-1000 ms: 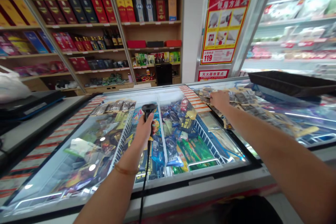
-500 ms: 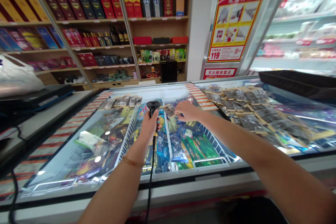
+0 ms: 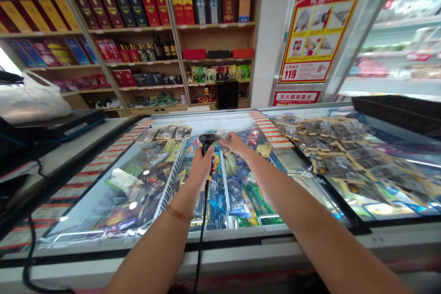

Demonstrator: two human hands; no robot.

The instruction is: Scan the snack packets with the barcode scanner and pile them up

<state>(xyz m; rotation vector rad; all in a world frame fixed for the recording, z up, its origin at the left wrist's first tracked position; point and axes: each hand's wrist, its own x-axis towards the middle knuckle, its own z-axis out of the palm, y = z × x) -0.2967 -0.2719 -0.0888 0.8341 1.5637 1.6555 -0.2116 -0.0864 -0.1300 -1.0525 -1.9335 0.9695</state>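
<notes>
So, mid-scan, looks like.
Left hand (image 3: 202, 163) grips a barcode scanner (image 3: 208, 138), right hand (image 3: 235, 143) pinches a packet (image 3: 222, 135); probably wants steady aim.

A black handheld scanner (image 3: 208, 139) stands near the centre of the frame, held upright. Its wide, dark head sits on top and its handle runs down below, partly covered by the grip around it. From the foot of the handle a thin black cable (image 3: 201, 243) drops, leaning slightly left, to the bottom edge of the frame. Just right of the scanner's head is a small, pale, partly see-through packet (image 3: 222, 136), pinched at its right side and held up at a tilt. Its print is too blurred to read, and whether it touches the scanner cannot be told.
</notes>
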